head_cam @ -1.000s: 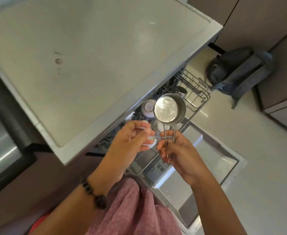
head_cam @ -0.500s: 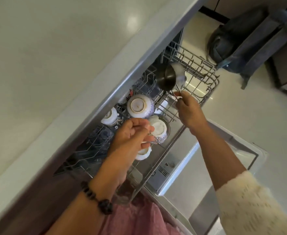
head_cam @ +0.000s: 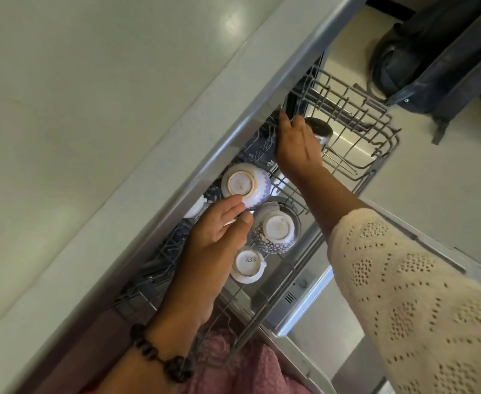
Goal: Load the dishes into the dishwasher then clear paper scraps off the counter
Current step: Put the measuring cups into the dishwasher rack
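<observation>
I'm seeing my right hand (head_cam: 296,143) touching the steel cup (head_cam: 320,132) near the dishwasher rack's (head_cam: 375,157) far edge, grip unclear; my left hand (head_cam: 219,228) is pinching something small.

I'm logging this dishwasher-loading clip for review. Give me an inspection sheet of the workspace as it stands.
Surface: pale counter, bare where seen.
Job's things: three upturned bowls, lilac-rimmed, dotted, small white, and a steel measuring cup in the pulled-out upper rack.
Clutter: no paper scraps seen.
Hands: left hand pinches something small; right hand beside the cup, grip hidden.
Cables: nothing seen.
Surroundings: grey backpack on the floor; dishwasher door open.
</observation>
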